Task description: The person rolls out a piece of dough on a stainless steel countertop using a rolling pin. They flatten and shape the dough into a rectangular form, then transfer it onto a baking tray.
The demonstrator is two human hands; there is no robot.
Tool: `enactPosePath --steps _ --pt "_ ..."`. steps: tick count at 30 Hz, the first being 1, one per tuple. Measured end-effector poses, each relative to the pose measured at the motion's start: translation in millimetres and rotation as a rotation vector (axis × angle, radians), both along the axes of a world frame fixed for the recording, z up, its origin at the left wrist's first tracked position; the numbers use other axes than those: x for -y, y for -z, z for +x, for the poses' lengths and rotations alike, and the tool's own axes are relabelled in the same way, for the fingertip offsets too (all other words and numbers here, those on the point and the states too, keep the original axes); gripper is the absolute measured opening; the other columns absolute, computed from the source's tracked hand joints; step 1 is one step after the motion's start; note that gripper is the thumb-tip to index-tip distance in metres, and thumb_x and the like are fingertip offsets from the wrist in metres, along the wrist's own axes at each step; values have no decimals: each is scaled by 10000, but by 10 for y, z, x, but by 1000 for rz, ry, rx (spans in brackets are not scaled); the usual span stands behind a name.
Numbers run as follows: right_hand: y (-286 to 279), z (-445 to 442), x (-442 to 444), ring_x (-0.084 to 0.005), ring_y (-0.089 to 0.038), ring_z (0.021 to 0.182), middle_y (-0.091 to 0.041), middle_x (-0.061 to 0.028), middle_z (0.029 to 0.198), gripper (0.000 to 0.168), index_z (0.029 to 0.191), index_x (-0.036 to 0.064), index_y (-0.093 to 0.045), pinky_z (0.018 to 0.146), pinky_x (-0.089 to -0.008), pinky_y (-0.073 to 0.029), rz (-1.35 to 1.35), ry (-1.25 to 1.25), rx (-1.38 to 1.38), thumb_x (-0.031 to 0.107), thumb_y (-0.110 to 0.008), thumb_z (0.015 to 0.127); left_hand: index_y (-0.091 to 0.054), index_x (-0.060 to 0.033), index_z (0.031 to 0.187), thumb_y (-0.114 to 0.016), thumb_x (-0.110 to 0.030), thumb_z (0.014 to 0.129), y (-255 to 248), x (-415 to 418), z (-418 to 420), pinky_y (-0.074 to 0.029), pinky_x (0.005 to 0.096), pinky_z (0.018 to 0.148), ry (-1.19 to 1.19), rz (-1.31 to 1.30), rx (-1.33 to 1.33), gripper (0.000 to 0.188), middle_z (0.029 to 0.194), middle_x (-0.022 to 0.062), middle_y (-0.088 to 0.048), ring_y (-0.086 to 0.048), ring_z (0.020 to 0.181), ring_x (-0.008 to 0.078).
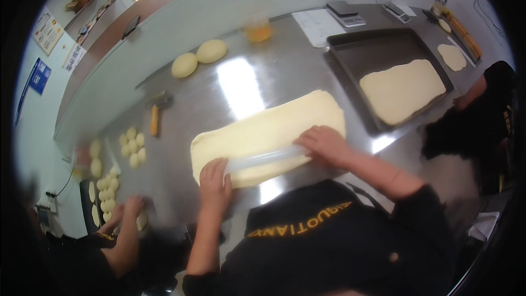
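Note:
A large rectangular sheet of pale dough (263, 131) lies on the steel worktop before me. Across its near half rests a whitish, translucent rolling pin (267, 159). My left hand (214, 179) is on the pin's left end, at the dough's near left part. On the pin's right end lies my right hand (322, 144), over the dough's right part. The palms and the pin's ends are hidden beneath the hands, and how far the fingers close round the pin does not show.
A dark baking tray (372, 111) holding a dough sheet stands right. Behind are two dough balls (211, 51), a container of amber liquid (258, 32) and a scale (347, 15). A yellow-handled roller (154, 120) and small dough balls (132, 144) lie left. Co-workers flank me, one's hands (133, 205) at left.

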State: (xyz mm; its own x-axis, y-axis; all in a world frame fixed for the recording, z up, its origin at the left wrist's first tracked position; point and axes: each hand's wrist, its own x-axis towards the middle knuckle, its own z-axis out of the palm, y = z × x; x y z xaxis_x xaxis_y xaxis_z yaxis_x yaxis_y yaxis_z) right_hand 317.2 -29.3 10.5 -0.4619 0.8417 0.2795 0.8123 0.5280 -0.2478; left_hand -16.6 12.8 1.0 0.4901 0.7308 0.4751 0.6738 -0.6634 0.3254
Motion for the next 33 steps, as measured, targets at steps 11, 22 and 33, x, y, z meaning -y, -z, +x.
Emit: enactPosePath --steps 11,22,33 --pt "354 1074 -466 -303 -251 1397 -307 -137 1494 611 1433 125 -327 1128 -441 -231 -92 286 26 394 -513 916 -352 -3 1407 -537 -178 880 405 -551 1093 -246 432 1128 17 -198 -181 586 1464 197 -342 -306 1364 354" --pt "419 1118 -1402 -324 -269 1383 -333 -177 1473 640 1437 86 -328 1122 -464 -225 61 414 -71 438 -473 922 -363 13 1390 -454 -223 935 522 -1310 1280 -167 517 1127 -274 -175 -106 521 1476 206 -323 -263 1389 354" --pt "193 989 -471 -311 -355 1343 -521 -108 1341 469 1290 78 -520 1115 -457 -240 52 449 -37 357 -515 913 -442 -54 1359 -489 -168 899 303 -744 955 -181 499 1133 -17 -224 -99 476 1443 170 -389 -324 1358 351"
